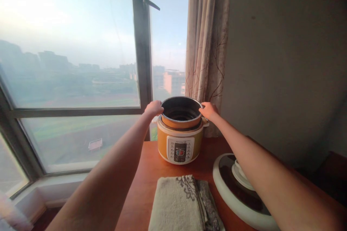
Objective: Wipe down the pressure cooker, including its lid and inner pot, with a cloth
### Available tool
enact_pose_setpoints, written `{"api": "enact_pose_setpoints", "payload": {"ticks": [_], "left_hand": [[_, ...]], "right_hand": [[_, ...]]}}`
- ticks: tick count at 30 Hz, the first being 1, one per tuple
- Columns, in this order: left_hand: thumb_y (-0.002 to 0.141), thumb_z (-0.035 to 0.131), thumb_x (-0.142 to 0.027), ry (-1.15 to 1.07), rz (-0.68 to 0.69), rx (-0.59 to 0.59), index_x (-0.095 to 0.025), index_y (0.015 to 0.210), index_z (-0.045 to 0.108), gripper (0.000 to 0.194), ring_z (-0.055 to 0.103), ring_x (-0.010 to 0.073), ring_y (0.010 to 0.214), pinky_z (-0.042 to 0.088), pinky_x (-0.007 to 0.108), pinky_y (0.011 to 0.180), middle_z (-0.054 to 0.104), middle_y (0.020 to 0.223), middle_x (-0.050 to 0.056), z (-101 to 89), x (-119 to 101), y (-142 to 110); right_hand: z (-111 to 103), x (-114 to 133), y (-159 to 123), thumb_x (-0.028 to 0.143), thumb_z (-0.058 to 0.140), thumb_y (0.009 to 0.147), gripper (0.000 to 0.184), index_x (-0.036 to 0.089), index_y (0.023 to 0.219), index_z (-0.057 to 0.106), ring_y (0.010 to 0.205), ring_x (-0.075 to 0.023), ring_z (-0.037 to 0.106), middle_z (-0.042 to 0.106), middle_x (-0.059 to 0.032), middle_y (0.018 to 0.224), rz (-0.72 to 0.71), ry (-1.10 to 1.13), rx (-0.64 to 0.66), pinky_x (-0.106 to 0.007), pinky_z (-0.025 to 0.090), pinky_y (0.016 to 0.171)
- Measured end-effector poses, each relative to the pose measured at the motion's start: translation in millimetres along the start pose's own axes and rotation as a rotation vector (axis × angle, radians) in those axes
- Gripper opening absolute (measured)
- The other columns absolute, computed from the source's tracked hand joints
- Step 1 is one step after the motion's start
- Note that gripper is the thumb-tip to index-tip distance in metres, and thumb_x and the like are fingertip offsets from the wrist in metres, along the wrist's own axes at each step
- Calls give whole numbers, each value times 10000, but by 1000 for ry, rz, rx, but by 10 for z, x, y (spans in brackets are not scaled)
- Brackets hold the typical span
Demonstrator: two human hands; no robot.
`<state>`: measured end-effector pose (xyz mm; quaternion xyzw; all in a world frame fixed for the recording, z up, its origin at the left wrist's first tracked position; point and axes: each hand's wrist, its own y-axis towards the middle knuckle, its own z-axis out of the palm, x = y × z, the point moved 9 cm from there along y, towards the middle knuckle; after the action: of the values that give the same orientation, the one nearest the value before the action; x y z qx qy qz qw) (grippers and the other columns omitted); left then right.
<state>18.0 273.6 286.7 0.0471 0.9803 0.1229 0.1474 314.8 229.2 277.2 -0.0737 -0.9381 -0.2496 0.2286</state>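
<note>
My left hand (154,108) and my right hand (209,109) grip opposite sides of the rim of an inner pot (182,107). Dark on the inside and orange on the outside, the pot sits partly raised above its cooker. Nothing shows inside it except ring-like marks on the dark wall. Below is the electric cooker (162,142), orange-yellow with a white rim and a front control panel. The pot's lower part is hidden within the cooker body. Both thumbs press near the pot's edge, while the other fingers are mostly out of sight.
A folded greenish towel (173,202) lies on the reddish-brown table (149,158) in front of the cooker. To the right, a round lid (225,184) with a pale rim rests partly under my right forearm. Behind stand a window (76,43) and a curtain (206,43).
</note>
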Motion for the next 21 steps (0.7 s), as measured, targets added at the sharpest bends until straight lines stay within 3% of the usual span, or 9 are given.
{"api": "enact_pose_setpoints", "payload": {"ticks": [5, 10, 15, 21], "left_hand": [[687, 624, -171, -35, -7, 95, -176, 1067, 761, 404, 735, 205, 688, 570, 280, 703, 768, 752, 78, 249, 91, -15], [721, 607, -228, -24, -31, 118, -210, 965, 783, 301, 743, 214, 757, 569, 288, 722, 784, 853, 84, 466, 201, -99], [766, 577, -301, -1, -49, 66, -270, 1075, 766, 364, 708, 286, 1046, 549, 345, 840, 769, 1111, 112, 489, 197, -210], [771, 583, -354, 25, -125, 43, -307, 1112, 760, 387, 709, 323, 1049, 557, 388, 826, 769, 1112, 112, 433, 199, -350]], "right_hand": [[184, -72, -72, 242, 608, 803, 247, 195, 961, 791, 972, -273, 697, 770, -120, 997, -15, -52, 66, -288, 492, 761], [375, -168, -205, 246, 622, 807, 202, 192, 898, 795, 966, -262, 701, 769, -115, 967, -11, -77, 136, -280, 492, 756], [536, -296, -294, 374, 618, 946, 239, 168, 1004, 726, 946, -210, 689, 733, -76, 1017, 48, -88, 190, -345, 544, 816], [636, -345, -328, 402, 617, 980, 280, 187, 1158, 648, 997, -202, 666, 670, -65, 1162, 112, -111, 257, -402, 568, 867]]}}
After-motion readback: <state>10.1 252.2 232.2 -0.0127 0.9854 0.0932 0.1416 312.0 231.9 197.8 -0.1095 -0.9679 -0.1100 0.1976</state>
